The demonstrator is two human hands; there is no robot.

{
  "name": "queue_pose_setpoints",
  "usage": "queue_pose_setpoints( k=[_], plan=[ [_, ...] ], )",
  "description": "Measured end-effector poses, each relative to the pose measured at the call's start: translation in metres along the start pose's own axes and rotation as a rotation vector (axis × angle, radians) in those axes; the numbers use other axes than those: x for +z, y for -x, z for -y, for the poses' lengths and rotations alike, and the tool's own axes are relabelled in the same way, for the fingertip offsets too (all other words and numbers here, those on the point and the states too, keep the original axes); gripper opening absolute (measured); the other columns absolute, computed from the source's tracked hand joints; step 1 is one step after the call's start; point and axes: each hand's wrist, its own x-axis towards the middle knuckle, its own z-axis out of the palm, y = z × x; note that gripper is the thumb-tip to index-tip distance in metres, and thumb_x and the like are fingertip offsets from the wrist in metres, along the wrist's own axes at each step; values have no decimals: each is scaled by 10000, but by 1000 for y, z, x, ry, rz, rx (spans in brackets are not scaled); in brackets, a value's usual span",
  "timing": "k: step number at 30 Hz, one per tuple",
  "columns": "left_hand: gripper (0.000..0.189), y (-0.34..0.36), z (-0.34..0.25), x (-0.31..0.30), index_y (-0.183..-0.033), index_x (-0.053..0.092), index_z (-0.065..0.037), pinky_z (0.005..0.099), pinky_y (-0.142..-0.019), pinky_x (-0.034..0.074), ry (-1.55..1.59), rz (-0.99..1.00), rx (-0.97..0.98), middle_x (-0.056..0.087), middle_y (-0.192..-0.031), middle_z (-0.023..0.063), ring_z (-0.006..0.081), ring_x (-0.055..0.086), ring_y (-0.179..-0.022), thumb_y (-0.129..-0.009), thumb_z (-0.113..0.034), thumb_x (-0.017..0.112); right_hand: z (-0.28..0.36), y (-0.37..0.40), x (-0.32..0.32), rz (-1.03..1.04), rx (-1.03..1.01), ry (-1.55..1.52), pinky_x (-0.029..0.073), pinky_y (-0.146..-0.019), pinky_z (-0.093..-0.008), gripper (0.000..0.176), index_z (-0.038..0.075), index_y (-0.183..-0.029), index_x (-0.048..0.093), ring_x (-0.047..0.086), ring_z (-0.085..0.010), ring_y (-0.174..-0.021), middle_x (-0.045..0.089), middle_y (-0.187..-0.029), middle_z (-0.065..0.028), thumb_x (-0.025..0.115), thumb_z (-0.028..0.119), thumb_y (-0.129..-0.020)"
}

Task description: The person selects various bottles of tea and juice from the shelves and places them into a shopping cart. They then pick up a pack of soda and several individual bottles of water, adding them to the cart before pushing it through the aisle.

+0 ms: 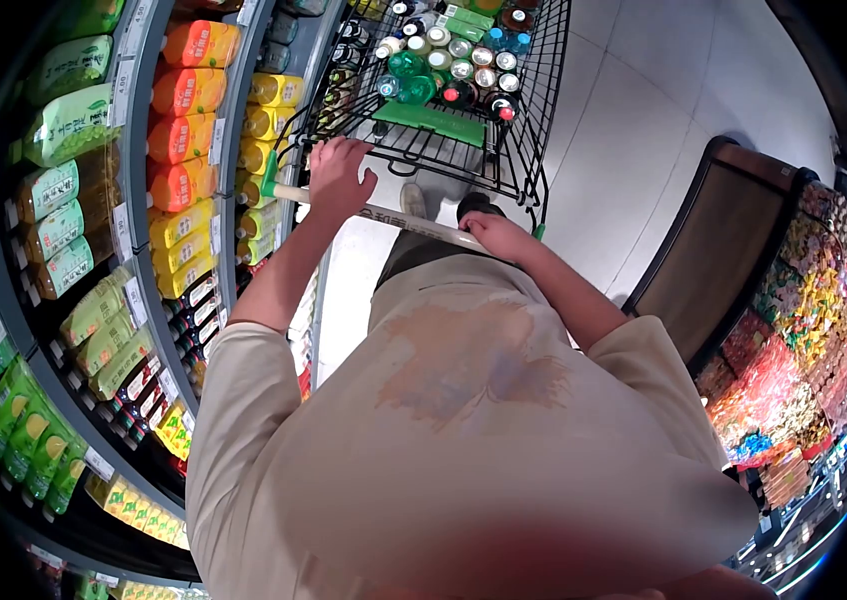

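A shopping cart (543,130) with a black wire basket stands in front of me, loaded with several bottles and cans (461,68). Its pale handle bar (413,219) with green end fittings crosses just ahead of my body. Near the bar's left end rests my left hand (340,172), its fingers stretched forward past the bar and the thumb held apart. My right hand (498,236) is closed on the bar toward its right end. A green panel (430,122) spans the near side of the basket.
Shelves of bottled drinks line my left, with orange bottles (186,118), yellow bottles (275,90) and green bottles (33,440) above price tags. On my right stands a brown-sided display bin (713,240) beside colourful packaged goods (803,330). Pale floor tiles (633,110) run ahead.
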Motion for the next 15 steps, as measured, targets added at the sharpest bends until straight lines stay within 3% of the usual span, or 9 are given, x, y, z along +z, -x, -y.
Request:
queue_pose_setpoints(
  k=[10,15],
  plan=[
    [430,1,0,0,-1211,669,-153,522,-1191,257,-31,53,-19,633,-1254,45,271,477,-1319,-795,-259,684,4,0,-2,8,96,2,482,-1003,-435,363,107,-1187,656,624,-354,-1154,677,-1205,-176,386,281,-1017],
    [435,1,-1,0,-1213,670,-149,518,-1188,261,-43,55,-21,633,-1253,45,268,481,-1311,-793,-262,687,-12,-7,5,-20,46,4,501,-944,-399,305,124,-1184,655,656,-316,-1059,706,-1132,-136,421,242,-1027]
  ],
)
